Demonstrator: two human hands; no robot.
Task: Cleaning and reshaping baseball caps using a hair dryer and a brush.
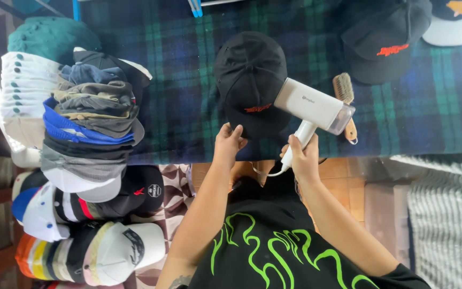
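Note:
A black cap (249, 75) with a small red mark on its front lies on the dark plaid blanket (188, 96). My left hand (228, 142) grips the cap's brim at the near edge. My right hand (300, 155) holds the handle of a white handheld steamer (314, 107). The steamer's head lies over the cap's right side and points toward it. A white cord (271, 172) hangs from the handle below my hand.
A wooden brush (345, 99) lies right of the steamer. Another black cap (383, 37) and a white-brimmed cap (455, 21) sit at the far right. Tall stacks of caps (86, 118) fill the left side. Lower down lie more stacked caps (92, 251).

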